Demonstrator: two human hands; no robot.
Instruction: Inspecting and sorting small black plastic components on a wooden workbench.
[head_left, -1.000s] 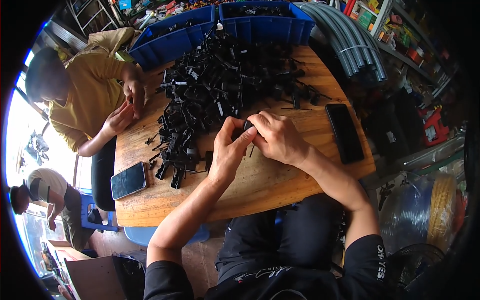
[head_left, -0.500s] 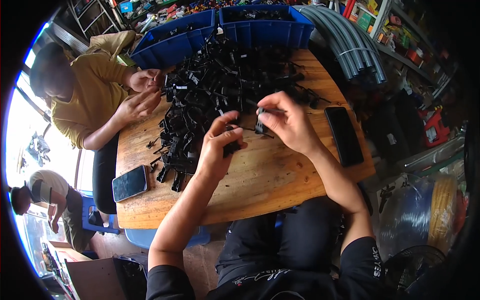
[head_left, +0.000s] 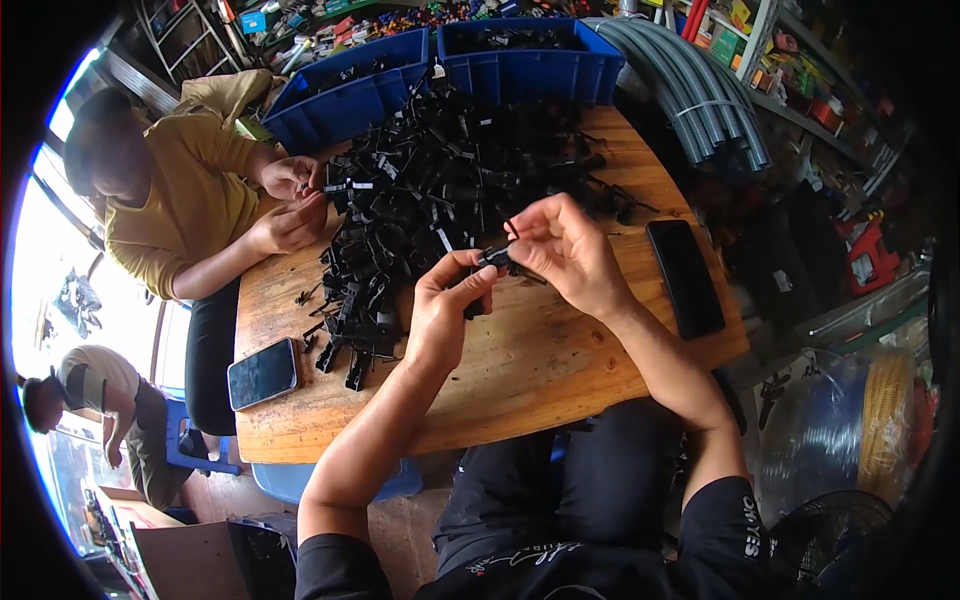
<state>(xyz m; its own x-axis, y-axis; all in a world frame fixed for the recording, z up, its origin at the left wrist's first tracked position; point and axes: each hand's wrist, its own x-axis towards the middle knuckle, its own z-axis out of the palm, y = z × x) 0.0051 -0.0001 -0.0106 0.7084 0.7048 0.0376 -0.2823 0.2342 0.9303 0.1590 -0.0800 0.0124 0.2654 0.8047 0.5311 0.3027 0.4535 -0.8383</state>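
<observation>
Both my hands meet above the middle of a round wooden table (head_left: 560,370). My left hand (head_left: 445,310) pinches one end of a small black plastic part (head_left: 493,257) between thumb and fingers. The other end of that part sits in the fingertips of my right hand (head_left: 565,250), which curls over it from the right. A large heap of similar black plastic parts (head_left: 440,190) covers the far half of the table, just beyond my hands.
A person in a yellow shirt (head_left: 190,200) sits at the table's left, handling a black part. Two blue crates (head_left: 430,70) stand at the far edge. One phone (head_left: 262,372) lies front left, another (head_left: 685,275) right. Grey hoses (head_left: 690,90) hang at the back right.
My hands moved together from the table's middle toward the heap and lifted slightly, still working the same small black part. The person in yellow shifted their hands toward the heap.
</observation>
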